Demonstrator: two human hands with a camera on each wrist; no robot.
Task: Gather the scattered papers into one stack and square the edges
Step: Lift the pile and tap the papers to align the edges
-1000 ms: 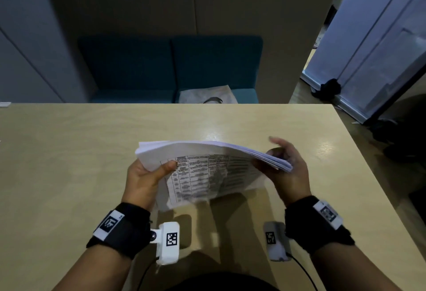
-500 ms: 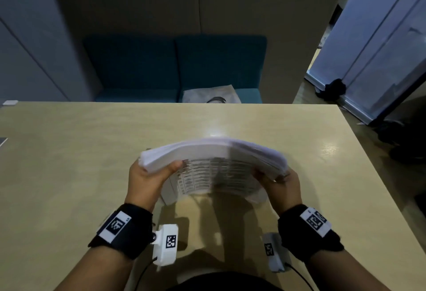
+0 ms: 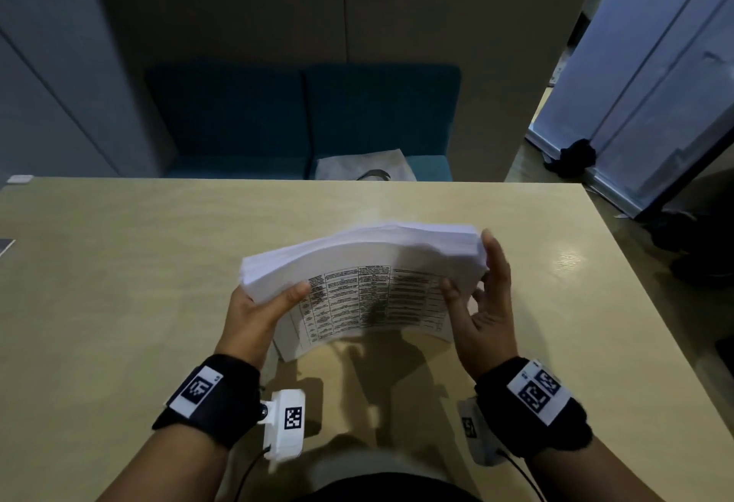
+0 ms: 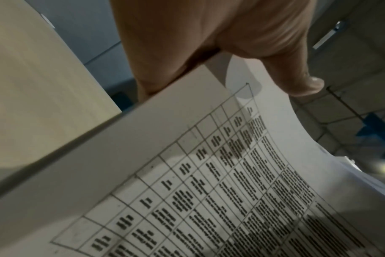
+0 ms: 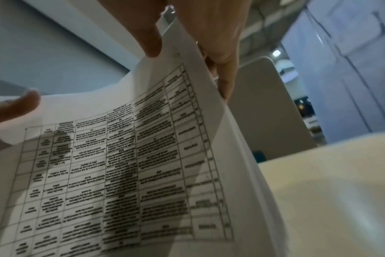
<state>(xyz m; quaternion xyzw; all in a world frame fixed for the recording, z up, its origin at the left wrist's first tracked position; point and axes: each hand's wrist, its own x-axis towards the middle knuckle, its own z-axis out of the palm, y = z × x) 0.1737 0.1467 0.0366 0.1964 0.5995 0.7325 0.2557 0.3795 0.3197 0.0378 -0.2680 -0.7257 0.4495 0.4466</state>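
Note:
A thick paper stack (image 3: 357,259) stands on its lower edge on the wooden table (image 3: 119,263), bowed upward, a printed table on the sheet facing me. My left hand (image 3: 262,303) grips the stack's left end, thumb across the front sheet. My right hand (image 3: 480,303) lies against the right end with straight fingers, its thumb touching the front sheet. The left wrist view shows the printed sheet (image 4: 187,191) under the left hand's thumb (image 4: 275,52). In the right wrist view the stack (image 5: 121,156) runs between the right hand (image 5: 209,34) and the left hand's thumb (image 5: 18,107).
Behind the table's far edge stands a blue sofa (image 3: 302,116) with a white bag (image 3: 357,168) on its seat. A small white object (image 3: 20,179) sits at the far left corner. The table's right edge (image 3: 619,263) borders the floor and a pale panel (image 3: 655,84).
My right hand has loosened its grip, its fingers now straight against the right end. The stack's right side sits higher than half a second ago. The left hand keeps its hold.

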